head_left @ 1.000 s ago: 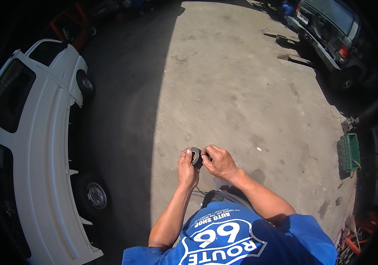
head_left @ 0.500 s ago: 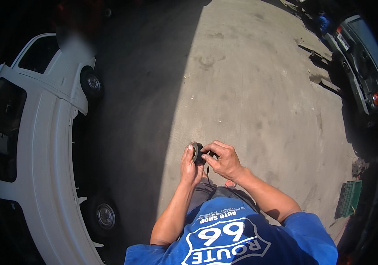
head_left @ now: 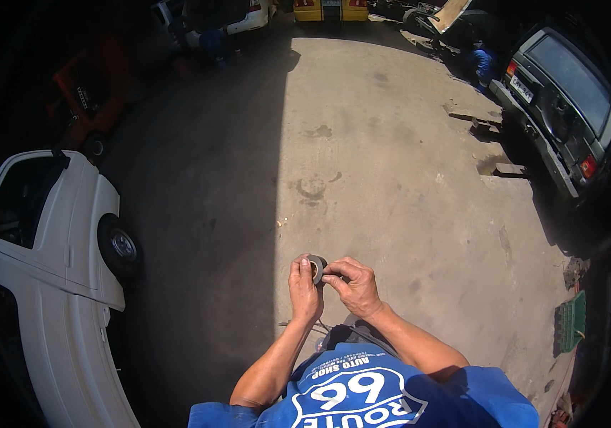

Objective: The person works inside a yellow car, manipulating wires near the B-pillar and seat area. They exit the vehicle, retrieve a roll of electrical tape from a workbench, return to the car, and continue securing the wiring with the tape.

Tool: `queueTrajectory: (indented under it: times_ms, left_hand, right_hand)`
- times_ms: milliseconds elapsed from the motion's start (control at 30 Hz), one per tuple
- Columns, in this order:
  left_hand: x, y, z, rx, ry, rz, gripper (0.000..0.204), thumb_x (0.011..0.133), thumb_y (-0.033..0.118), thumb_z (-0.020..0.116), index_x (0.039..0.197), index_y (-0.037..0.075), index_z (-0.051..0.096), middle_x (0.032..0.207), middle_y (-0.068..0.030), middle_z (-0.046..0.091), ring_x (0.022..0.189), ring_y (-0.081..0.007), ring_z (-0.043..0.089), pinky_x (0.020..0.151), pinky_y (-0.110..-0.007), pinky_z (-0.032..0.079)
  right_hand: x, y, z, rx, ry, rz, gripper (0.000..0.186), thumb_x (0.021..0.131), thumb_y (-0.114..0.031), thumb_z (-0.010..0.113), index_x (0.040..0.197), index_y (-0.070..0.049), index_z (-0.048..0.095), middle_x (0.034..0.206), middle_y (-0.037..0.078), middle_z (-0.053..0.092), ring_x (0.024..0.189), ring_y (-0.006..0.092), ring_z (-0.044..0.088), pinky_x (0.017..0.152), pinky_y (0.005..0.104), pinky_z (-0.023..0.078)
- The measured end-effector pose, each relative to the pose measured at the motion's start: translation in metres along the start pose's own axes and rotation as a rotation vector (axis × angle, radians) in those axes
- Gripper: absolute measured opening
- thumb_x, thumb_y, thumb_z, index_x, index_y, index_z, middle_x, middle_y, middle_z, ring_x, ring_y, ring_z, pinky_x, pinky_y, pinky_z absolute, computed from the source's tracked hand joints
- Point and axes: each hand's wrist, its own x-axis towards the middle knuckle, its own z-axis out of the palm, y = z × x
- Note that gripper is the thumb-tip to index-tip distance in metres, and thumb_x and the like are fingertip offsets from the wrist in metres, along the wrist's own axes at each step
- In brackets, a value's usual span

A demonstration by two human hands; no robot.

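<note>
A roll of black tape (head_left: 317,267) is held up in front of my body, its round hole partly facing me. My left hand (head_left: 305,294) is closed around its left side, thumb near the hole. At the right edge of the roll, the thumb and fingers of my right hand (head_left: 356,287) are pinched together. Whether they grip a loose tape end is too small to tell. A thin dark cord (head_left: 322,326) shows below my hands, near my waist.
A white vehicle (head_left: 41,267) stands along the left, with a red-orange machine (head_left: 91,93) beyond it. On the right are a dark vehicle (head_left: 562,107) and a green crate (head_left: 569,322). A yellow car (head_left: 330,11) stands far ahead. A person in blue (head_left: 482,63) is at the far right.
The view has shifted to take in more of the far yard, so my hands sit lower in it. The tape roll has turned and its hole shows more. Both hands stay at the roll.
</note>
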Motion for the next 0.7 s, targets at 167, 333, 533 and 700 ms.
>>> queueTrajectory:
  times_ms: [167,333,533,700]
  left_hand:
    - [0.131,0.007,-0.003,-0.183,-0.022,-0.087,0.039,0.108,0.038,0.048,0.124,0.004,0.053,0.101,-0.0037,0.057,0.091,-0.0131,0.058,0.082,-0.030,0.053]
    - [0.275,0.034,0.020,-0.229,0.045,-0.087,0.041,0.107,0.039,0.049,0.129,0.004,0.051,0.105,-0.0070,0.058,0.097,-0.0178,0.060,0.087,-0.036,0.054]
    - [0.431,0.076,0.027,-0.120,0.155,-0.028,0.038,0.107,0.039,0.049,0.125,0.005,0.054,0.104,-0.0034,0.058,0.096,-0.0138,0.057,0.084,-0.032,0.052]
    - [0.566,0.090,0.008,-0.158,0.243,-0.050,0.035,0.109,0.035,0.046,0.125,0.004,0.052,0.105,-0.0041,0.058,0.095,-0.0123,0.058,0.082,-0.031,0.053]
  right_hand:
    - [0.128,0.055,0.022,-0.015,-0.003,-0.122,0.014,0.080,0.002,0.077,0.093,0.000,0.071,0.089,0.008,0.069,0.079,0.0176,0.067,0.068,0.0308,0.055]
    - [0.285,0.087,0.022,0.062,-0.061,-0.001,0.017,0.081,-0.003,0.077,0.097,0.000,0.070,0.092,0.008,0.066,0.080,0.0170,0.066,0.072,0.0306,0.054]
    - [0.454,0.121,0.053,0.110,-0.181,-0.065,0.013,0.082,0.000,0.074,0.094,0.000,0.071,0.089,0.009,0.067,0.079,0.0201,0.067,0.071,0.0320,0.055]
    - [0.583,0.169,0.098,0.146,-0.258,-0.094,0.012,0.083,-0.001,0.070,0.095,0.000,0.070,0.089,0.011,0.068,0.080,0.0244,0.067,0.071,0.0355,0.053]
